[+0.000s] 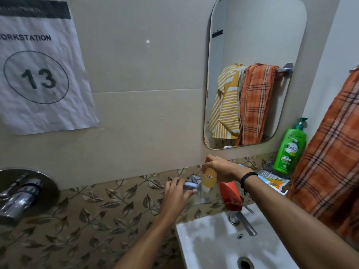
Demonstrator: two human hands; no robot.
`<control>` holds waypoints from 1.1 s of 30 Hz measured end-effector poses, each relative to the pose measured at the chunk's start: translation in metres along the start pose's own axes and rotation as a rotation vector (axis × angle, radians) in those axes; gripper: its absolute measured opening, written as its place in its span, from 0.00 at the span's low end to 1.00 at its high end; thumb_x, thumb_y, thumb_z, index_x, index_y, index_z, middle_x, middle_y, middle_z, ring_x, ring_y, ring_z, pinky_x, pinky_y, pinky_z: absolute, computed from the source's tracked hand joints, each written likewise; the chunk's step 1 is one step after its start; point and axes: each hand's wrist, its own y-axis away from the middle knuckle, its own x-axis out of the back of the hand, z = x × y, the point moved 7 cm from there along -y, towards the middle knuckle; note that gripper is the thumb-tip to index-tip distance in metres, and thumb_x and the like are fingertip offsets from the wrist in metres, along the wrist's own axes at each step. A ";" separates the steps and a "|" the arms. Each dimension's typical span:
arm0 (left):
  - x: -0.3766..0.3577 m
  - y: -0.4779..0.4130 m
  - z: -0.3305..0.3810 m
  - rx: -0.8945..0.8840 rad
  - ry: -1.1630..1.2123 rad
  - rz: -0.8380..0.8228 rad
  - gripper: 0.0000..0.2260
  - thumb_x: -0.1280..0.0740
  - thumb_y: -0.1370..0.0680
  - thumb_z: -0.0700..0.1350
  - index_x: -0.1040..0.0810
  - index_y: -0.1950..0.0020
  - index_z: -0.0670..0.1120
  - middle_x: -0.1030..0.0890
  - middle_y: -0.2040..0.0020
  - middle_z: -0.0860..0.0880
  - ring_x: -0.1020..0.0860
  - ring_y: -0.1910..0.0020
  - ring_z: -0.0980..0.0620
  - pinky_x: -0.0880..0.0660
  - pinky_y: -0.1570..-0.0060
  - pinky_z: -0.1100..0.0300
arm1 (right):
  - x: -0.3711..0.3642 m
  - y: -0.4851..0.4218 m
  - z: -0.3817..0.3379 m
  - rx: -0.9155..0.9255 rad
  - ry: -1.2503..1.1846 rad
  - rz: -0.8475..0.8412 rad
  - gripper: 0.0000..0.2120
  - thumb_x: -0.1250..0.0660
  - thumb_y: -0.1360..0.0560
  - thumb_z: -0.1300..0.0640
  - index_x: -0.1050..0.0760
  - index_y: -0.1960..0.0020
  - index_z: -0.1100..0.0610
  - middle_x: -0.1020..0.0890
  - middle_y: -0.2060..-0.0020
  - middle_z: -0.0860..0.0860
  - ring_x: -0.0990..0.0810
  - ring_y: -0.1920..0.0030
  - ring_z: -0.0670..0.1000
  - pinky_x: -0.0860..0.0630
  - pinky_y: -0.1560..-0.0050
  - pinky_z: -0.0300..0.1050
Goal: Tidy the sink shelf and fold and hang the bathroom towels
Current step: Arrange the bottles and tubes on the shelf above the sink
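Left hand (177,192): fingers curled round a small pale-blue thing (189,185) at the shelf's left end; what it is, cannot tell.
Right hand (223,168): pinches the yellow bottle (209,178) by its top, near the same end.
Shelf (208,198): sorting seems under way; red tube (231,197) and packets (274,178) lie mid-shelf, green bottle (290,150) upright at the right end.
Orange towel (330,162): hangs bunched, unfolded.
Striped towel (225,101): seen in the mirror, also bunched; towel work likely all left.
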 end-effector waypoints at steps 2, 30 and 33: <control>0.005 -0.006 0.003 0.039 0.027 0.033 0.20 0.36 0.20 0.59 0.26 0.31 0.52 0.25 0.33 0.52 0.31 0.34 0.50 0.31 0.38 0.55 | -0.001 -0.004 -0.004 0.017 -0.006 -0.024 0.27 0.33 0.29 0.71 0.24 0.35 0.50 0.31 0.43 0.53 0.28 0.43 0.56 0.26 0.46 0.50; 0.008 -0.014 -0.023 0.165 0.407 -0.119 0.20 0.31 0.21 0.37 0.26 0.30 0.46 0.18 0.42 0.47 0.20 0.43 0.46 0.24 0.42 0.54 | -0.009 -0.005 0.013 0.044 -0.583 0.002 0.26 0.33 0.32 0.71 0.21 0.42 0.46 0.21 0.41 0.48 0.20 0.46 0.52 0.20 0.54 0.46; 0.008 -0.012 -0.023 0.163 0.401 -0.118 0.20 0.30 0.21 0.38 0.26 0.30 0.47 0.18 0.41 0.47 0.20 0.43 0.46 0.24 0.40 0.51 | -0.009 -0.004 0.014 0.044 -0.623 0.012 0.26 0.33 0.32 0.72 0.20 0.42 0.47 0.20 0.41 0.49 0.19 0.45 0.52 0.19 0.51 0.49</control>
